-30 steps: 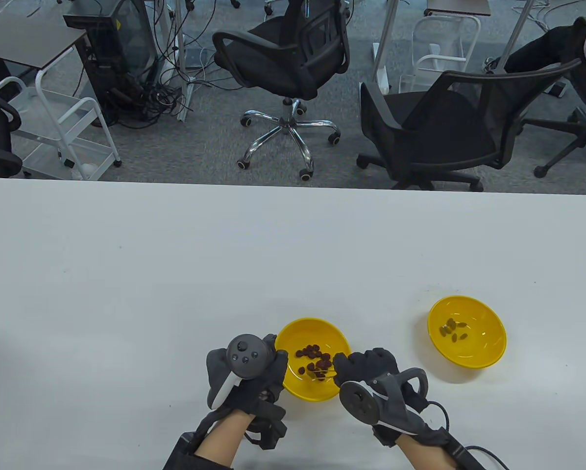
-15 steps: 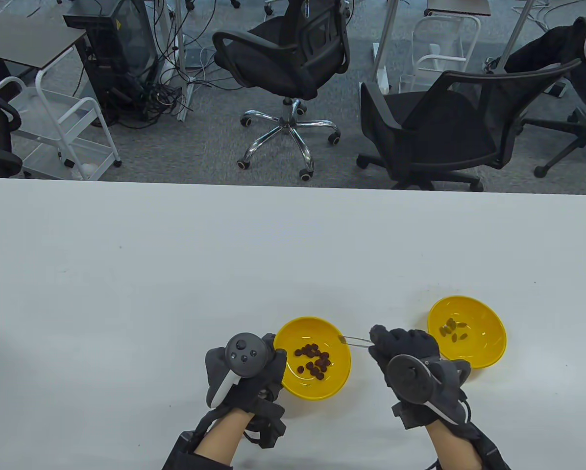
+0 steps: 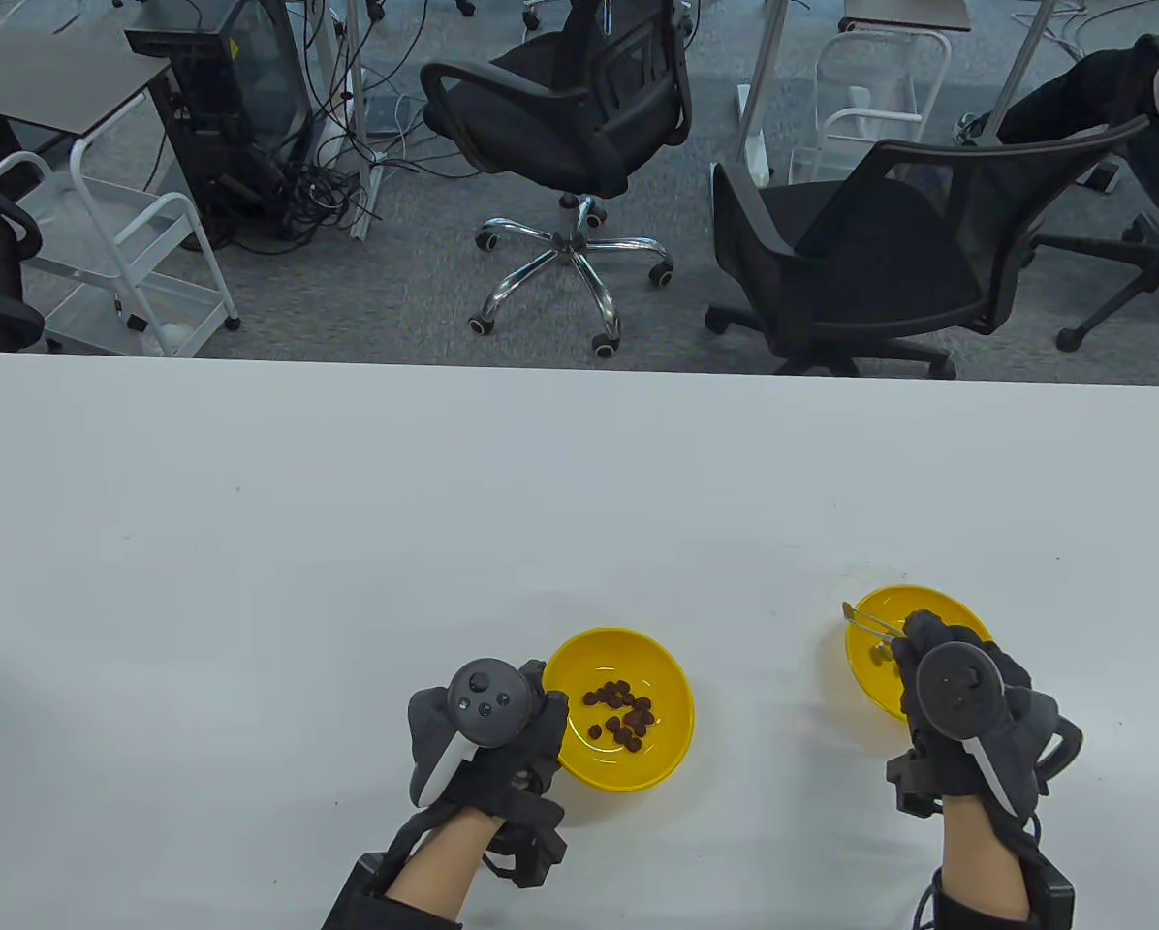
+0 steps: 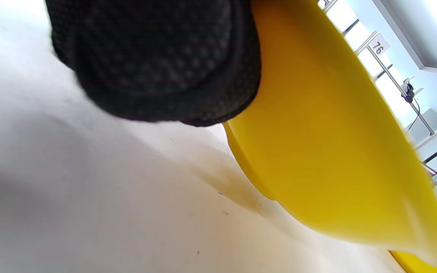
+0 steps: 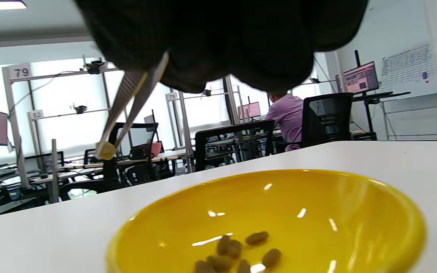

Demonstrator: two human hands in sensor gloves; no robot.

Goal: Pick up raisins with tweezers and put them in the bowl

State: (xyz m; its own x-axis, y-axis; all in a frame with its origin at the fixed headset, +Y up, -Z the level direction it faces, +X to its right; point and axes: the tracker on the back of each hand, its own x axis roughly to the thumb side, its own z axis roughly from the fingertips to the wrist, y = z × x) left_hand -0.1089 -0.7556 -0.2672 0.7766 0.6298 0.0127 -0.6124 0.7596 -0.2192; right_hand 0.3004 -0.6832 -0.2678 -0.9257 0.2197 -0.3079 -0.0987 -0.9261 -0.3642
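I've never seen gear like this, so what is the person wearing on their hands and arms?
Both the left hand and right hand wear dark grey-black mesh-fabric gloves. A round, dark tracker with a pale handle is strapped on the back of each; the left one shows small buttons. Forearms are bare, with black units and black cables at the wrists.

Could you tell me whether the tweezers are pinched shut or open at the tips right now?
Shut: in the right wrist view the tweezers converge on a raisin.
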